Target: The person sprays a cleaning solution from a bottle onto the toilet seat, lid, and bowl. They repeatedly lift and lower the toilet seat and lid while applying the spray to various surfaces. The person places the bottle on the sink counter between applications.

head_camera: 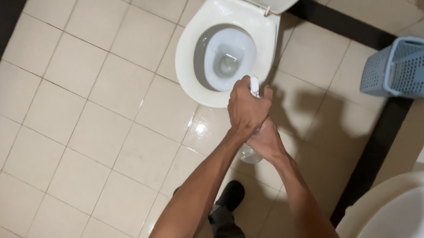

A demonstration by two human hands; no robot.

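The bottle, clear plastic with a white top, is held in the air just near the toilet rim; it looks light, a little slippery, and soft enough to give when squeezed. The left hand is closed over its top, the right hand is wrapped around its body, so fingers cover most of it.
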